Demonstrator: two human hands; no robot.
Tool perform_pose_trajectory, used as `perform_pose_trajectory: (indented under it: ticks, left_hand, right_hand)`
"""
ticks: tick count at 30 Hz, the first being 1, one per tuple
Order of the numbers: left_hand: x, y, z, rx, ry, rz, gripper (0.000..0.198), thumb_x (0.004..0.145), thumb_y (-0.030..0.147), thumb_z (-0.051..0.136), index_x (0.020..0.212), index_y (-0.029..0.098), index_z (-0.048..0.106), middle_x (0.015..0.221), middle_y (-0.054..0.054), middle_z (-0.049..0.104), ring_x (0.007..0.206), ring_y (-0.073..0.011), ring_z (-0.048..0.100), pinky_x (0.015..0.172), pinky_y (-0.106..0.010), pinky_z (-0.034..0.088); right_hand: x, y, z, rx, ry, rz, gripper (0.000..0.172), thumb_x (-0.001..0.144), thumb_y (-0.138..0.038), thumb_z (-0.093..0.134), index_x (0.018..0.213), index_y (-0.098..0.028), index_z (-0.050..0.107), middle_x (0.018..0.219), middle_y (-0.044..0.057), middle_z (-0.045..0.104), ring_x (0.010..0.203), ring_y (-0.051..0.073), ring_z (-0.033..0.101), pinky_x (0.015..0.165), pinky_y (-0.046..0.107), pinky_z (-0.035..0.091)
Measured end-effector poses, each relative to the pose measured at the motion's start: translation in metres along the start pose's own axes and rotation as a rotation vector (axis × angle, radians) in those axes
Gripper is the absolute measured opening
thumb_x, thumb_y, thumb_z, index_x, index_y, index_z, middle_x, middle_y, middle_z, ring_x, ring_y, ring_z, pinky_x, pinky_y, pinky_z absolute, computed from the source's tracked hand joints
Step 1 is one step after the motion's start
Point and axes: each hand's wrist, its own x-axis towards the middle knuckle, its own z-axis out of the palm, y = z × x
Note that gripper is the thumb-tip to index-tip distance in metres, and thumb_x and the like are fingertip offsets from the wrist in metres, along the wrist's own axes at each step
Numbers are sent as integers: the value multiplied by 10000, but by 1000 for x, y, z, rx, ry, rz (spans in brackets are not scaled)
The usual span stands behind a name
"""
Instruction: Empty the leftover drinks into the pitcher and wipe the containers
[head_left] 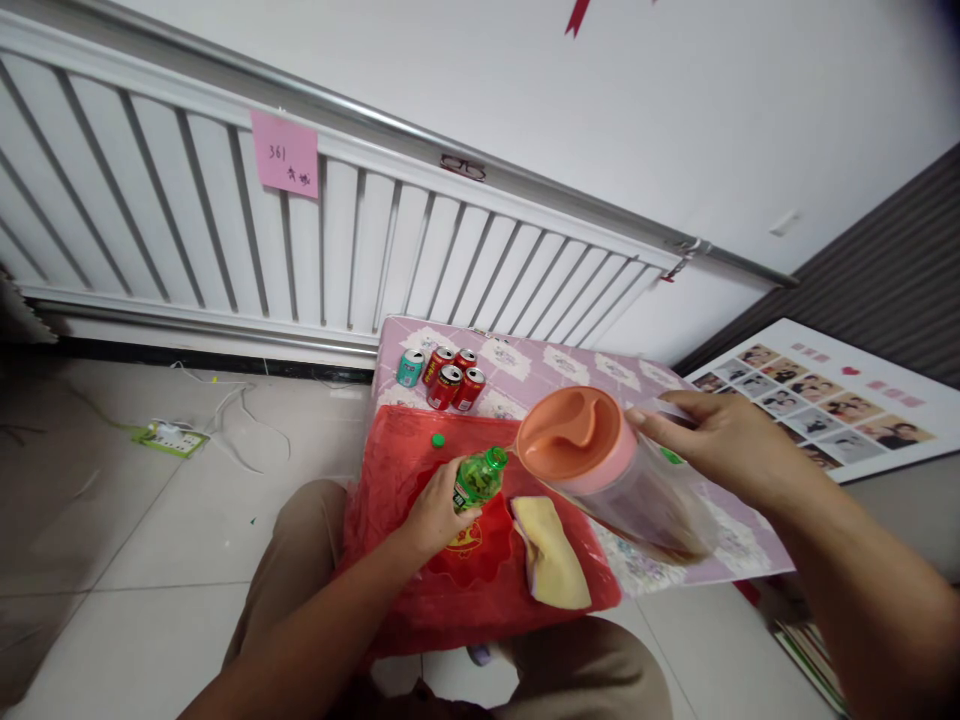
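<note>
My left hand (435,512) is wrapped around a green plastic bottle (478,482), its mouth uncapped and facing up. In my right hand (709,432) is the handle of a clear pitcher (652,510) with an orange lid (571,440). The pitcher is tilted so its spout is close beside the bottle's mouth, with some liquid inside. Whether liquid is flowing between them I cannot make out. A green bottle cap (438,440) lies on the red plastic cover (379,545) behind the bottle. Right of the bottle, a folded yellow cloth (553,555) rests on the cover.
Several red cans (448,385) and a teal can (410,368) stand at the back of the table, on its purple patterned tablecloth (517,352). Behind it runs a white radiator (420,250). A photo board (862,400) leans at the right. A power strip (171,438) lies on the floor.
</note>
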Motion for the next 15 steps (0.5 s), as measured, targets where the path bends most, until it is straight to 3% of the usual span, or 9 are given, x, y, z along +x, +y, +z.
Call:
perform_pose_trajectory:
  ticks: [15]
  left_hand:
    - [0,0,0,-24,4,11,782,677,106,784,1361,214,420,1331,-124,572,1264,-275,546,1097,-464,423]
  right_hand:
    - [1,5,1,-11,-18,3,542,675,-751,541,568,-223,477,546,-43,355,540,124,344,494,284,271]
